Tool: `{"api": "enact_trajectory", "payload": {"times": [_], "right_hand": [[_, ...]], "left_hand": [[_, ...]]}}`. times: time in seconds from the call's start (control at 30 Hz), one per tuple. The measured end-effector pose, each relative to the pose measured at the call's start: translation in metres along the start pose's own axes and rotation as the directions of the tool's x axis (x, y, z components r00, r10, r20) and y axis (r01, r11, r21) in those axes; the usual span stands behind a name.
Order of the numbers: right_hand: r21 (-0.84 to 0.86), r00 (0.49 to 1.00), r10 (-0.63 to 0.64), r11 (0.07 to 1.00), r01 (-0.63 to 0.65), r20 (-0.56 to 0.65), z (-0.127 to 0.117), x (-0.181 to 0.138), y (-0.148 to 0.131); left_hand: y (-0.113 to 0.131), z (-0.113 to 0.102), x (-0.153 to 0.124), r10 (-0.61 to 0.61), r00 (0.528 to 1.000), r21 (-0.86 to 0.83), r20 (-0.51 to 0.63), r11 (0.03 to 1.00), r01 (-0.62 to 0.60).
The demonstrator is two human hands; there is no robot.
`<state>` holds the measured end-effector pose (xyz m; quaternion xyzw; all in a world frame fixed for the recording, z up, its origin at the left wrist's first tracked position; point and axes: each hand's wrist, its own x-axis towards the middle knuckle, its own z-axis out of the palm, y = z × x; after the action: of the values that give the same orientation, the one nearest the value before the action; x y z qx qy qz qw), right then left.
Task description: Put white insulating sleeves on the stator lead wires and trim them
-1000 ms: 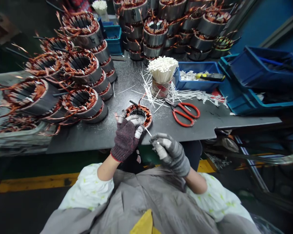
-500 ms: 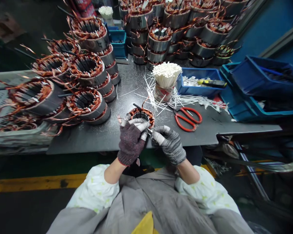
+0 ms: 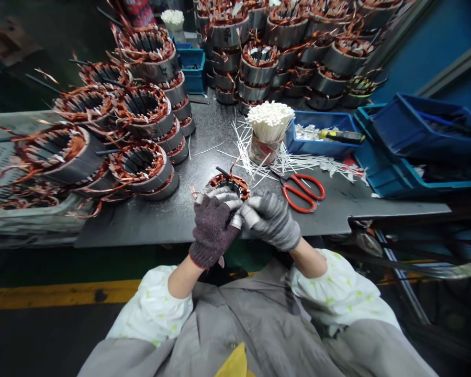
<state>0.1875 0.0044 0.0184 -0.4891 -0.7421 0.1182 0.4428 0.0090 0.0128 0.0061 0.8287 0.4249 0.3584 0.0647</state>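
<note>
A small stator with copper windings [image 3: 230,184] lies on the dark workbench [image 3: 160,220] near its front edge. My left hand [image 3: 214,222], in a dark knitted glove with taped fingertips, curls over the stator's near rim and grips it. My right hand [image 3: 270,220], in a grey glove, is pressed against the left hand's fingertips at the stator's right side, fingers closed; whatever is pinched in them is hidden.
Stacks of wound stators [image 3: 141,112] fill the left and back of the bench. A cup of white sticks [image 3: 267,131] stands behind the stator, loose sticks around it. Red scissors [image 3: 300,189] lie to the right. Blue bins [image 3: 416,152] hold a yellow-handled tool [image 3: 339,136].
My right hand moved up from below the bench edge to the stator and now meets my left hand; the thin white stick seen between them earlier is no longer visible.
</note>
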Motion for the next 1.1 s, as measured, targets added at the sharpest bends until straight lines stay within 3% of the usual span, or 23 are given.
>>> {"api": "enact_trajectory", "payload": {"times": [0.1,0.17,0.23,0.3,0.37,0.47,0.6,0.67,0.83,0.9,1.0,1.1], "right_hand": [[0.344,0.963,0.204,0.929,-0.134,-0.176,-0.005,0.017,-0.002],[0.500,0.928,0.324,0.844,-0.196,-0.184,-0.008,0.020,0.003],[0.546,0.920,0.363,0.805,-0.232,-0.145,-0.009,0.013,0.012],[0.441,0.952,0.279,0.875,-0.198,-0.126,-0.009,0.000,0.022],[0.243,0.996,0.078,0.968,-0.063,-0.052,-0.007,-0.013,0.030],[0.026,0.986,-0.141,0.990,0.140,0.088,0.004,-0.014,0.032],[-0.173,0.986,-0.108,0.976,0.130,0.130,0.023,0.014,0.026],[-0.169,0.988,-0.060,0.982,0.084,0.143,0.026,0.024,0.023],[0.140,0.988,0.047,0.988,-0.068,0.146,0.019,0.006,0.021],[0.169,0.982,0.055,0.982,-0.086,0.183,0.018,-0.008,0.018],[0.116,0.981,0.059,0.990,-0.081,0.183,0.025,-0.016,0.013],[0.148,0.983,0.086,0.983,-0.110,0.160,0.031,-0.011,0.014]], "left_hand": [[0.004,0.002,0.001,-0.064,0.998,-0.017,-0.019,0.998,0.064],[0.004,0.002,0.000,-0.060,0.998,-0.028,-0.024,0.998,0.059],[0.003,0.001,-0.002,-0.036,0.999,-0.024,-0.020,0.999,0.035],[0.002,0.002,-0.004,-0.019,1.000,0.002,-0.020,1.000,0.019],[0.001,0.006,-0.006,-0.018,0.999,0.041,-0.026,0.999,0.019],[-0.001,0.016,-0.008,-0.049,0.997,0.109,-0.051,0.993,0.054],[-0.003,0.027,-0.009,-0.111,0.989,0.161,-0.102,0.979,0.127],[-0.003,0.025,-0.009,-0.100,0.991,0.161,-0.093,0.980,0.114],[-0.011,-0.008,-0.017,0.079,0.997,0.137,0.025,0.987,-0.081],[-0.022,-0.023,-0.018,0.150,0.986,0.193,0.080,0.968,-0.163],[-0.039,-0.035,-0.008,0.250,0.947,0.293,0.201,0.907,-0.302],[-0.047,-0.037,0.015,0.298,0.879,0.352,0.373,0.831,-0.431]]}}
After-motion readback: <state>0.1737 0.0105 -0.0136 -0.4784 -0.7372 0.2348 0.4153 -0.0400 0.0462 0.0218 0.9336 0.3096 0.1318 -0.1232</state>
